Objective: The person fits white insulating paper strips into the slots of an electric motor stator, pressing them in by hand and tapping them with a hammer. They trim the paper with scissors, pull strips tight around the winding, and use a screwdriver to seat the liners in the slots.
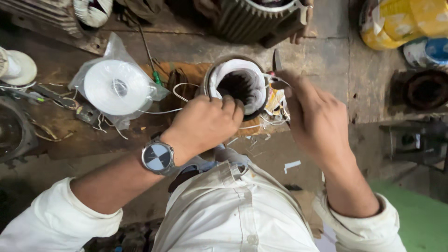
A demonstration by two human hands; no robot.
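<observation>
A round motor stator (237,85) with white insulation wrapped around its dark slotted bore stands on a wooden board in the middle. My left hand (205,122), with a wristwatch on its wrist, grips the stator's near rim, fingers curled over the edge. My right hand (311,114) is closed on a pair of scissors (277,61) whose blades stick up at the stator's right rim, next to white threads and yellowish paper there.
A spool of white thread in a clear plastic bag (116,86) lies left of the stator, a thread running toward it. A finned motor housing (254,18) stands behind. Yellow sacks (401,21) sit at top right. A green-handled tool (156,74) lies by the spool.
</observation>
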